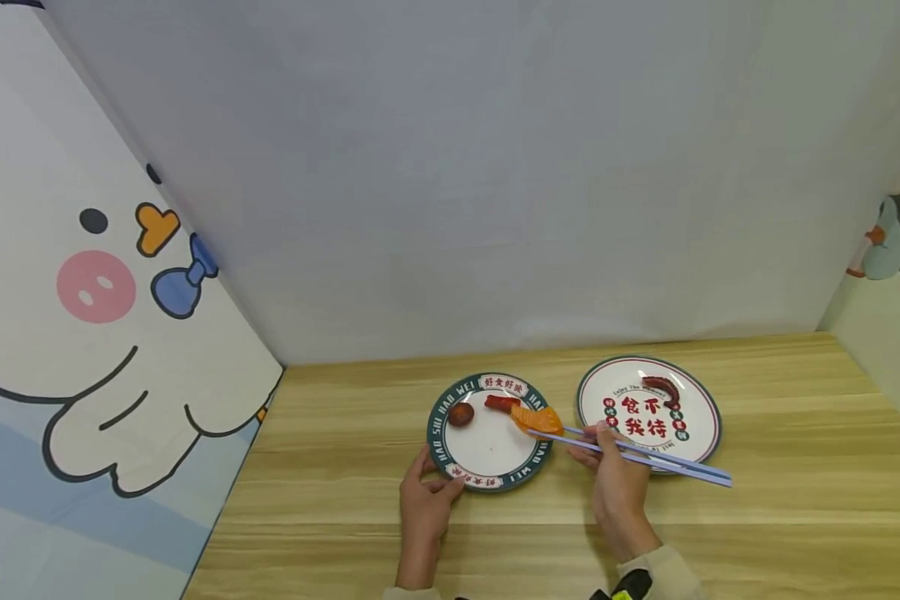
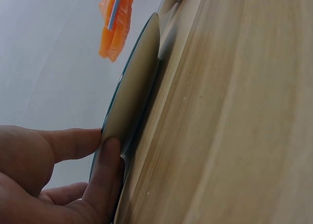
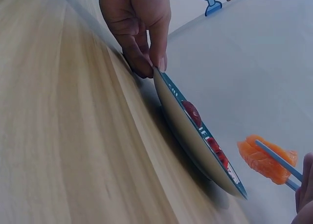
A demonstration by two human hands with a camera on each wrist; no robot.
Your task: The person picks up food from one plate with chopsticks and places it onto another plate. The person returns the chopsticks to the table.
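Observation:
My left hand (image 1: 423, 504) grips the near left rim of a green-rimmed plate (image 1: 491, 454), thumb on the edge and fingers at the side. In the left wrist view the fingers (image 2: 105, 165) reach under the rim. My right hand (image 1: 618, 487) holds a pair of pale blue chopsticks (image 1: 645, 457). Pinched between their tips is an orange salmon slice (image 1: 537, 419), which hangs above the plate's right side. In the right wrist view the salmon slice (image 3: 266, 160) is clear of the plate. A round brown piece (image 1: 461, 414) and a red piece (image 1: 501, 403) lie on this plate.
Right of it stands a second white plate (image 1: 600, 392) with red lettering, bearing a curled dark red piece (image 1: 663, 387) that resembles a tentacle. The wooden table (image 1: 330, 467) ends at a pale wall (image 1: 495, 183) behind. A cartoon-printed panel (image 1: 37, 192) borders the left.

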